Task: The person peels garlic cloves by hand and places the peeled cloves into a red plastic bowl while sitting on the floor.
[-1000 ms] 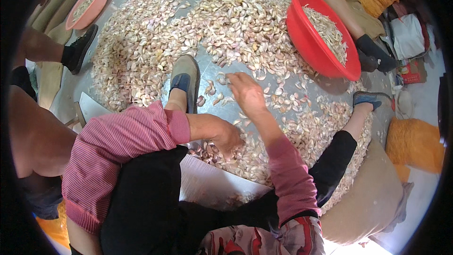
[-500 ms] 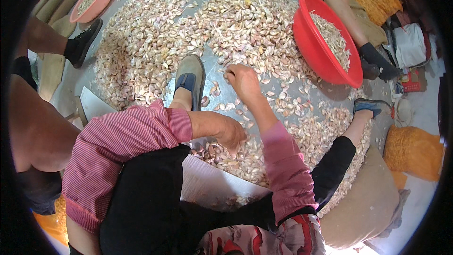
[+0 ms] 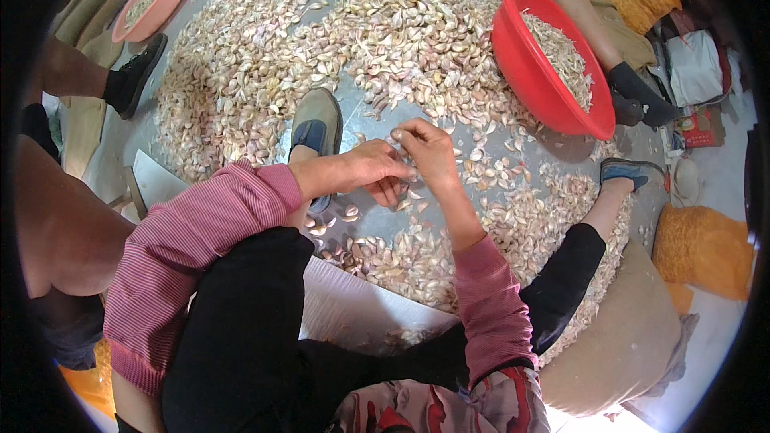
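Pale garlic cloves (image 3: 417, 32) lie in a wide heap on the grey floor in front of me. My left hand (image 3: 375, 170) and my right hand (image 3: 427, 151) meet just above the thin near edge of the heap. The right fingertips pinch a garlic clove. The left fingers are curled against them and seem to hold a few cloves, mostly hidden. Both forearms wear pink striped sleeves. My foot in a grey and blue shoe (image 3: 317, 124) rests beside the left hand.
A red basin (image 3: 533, 80) part-filled with cloves stands at the right, and a pink basin (image 3: 152, 0) at the far left. Other people's legs and shoes ring the heap. Orange mesh sacks (image 3: 702, 248) and a tan sack (image 3: 630, 345) lie at the right.
My right hand has drawn back from the heap toward me. My left hand has lifted from the cloves near my knee, and the two hands have come together.
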`<state>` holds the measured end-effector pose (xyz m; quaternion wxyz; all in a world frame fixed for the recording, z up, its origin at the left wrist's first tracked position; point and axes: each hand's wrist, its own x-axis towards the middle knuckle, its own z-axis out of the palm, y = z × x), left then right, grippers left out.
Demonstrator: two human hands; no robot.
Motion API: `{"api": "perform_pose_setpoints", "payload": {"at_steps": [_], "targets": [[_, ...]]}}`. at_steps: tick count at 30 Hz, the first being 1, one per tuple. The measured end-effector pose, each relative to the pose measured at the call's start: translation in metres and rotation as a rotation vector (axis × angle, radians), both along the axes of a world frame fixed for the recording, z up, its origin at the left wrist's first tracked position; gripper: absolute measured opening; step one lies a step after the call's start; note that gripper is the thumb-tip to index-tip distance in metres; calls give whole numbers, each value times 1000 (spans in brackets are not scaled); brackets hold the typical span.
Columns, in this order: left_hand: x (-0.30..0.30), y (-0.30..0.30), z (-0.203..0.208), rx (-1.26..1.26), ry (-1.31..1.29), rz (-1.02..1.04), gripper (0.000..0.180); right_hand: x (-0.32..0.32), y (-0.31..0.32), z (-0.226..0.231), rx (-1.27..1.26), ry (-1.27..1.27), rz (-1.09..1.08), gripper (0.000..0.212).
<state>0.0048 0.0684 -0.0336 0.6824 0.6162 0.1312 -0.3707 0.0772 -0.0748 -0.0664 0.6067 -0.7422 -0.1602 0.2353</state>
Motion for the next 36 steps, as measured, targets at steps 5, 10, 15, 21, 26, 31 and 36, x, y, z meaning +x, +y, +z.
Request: {"api": "perform_pose_setpoints", "payload": {"at_steps": [5, 10, 15, 21, 26, 31, 36], "targets": [[6, 15, -13, 42, 33, 270, 30, 24, 23, 24, -105, -211, 256, 16], [2, 38, -36, 171, 17, 299, 25, 18, 63, 21, -30, -61, 321, 17], [0, 26, -32, 237, 1, -38, 26, 43, 82, -12, -434, -904, 214, 17], [-10, 39, -45, 367, -59, -364, 22, 38, 83, -7, -197, -175, 205, 22], [-8, 47, -27, 446, -138, -410, 15, 7, 5, 41, 697, 704, -86, 28], [19, 25, -47, 447, -229, -435, 12, -6, -103, 23, 910, 718, -122, 26], [-1, 57, -35, 448, -156, -370, 16, -4, -230, 21, 958, 619, -263, 21]]}}
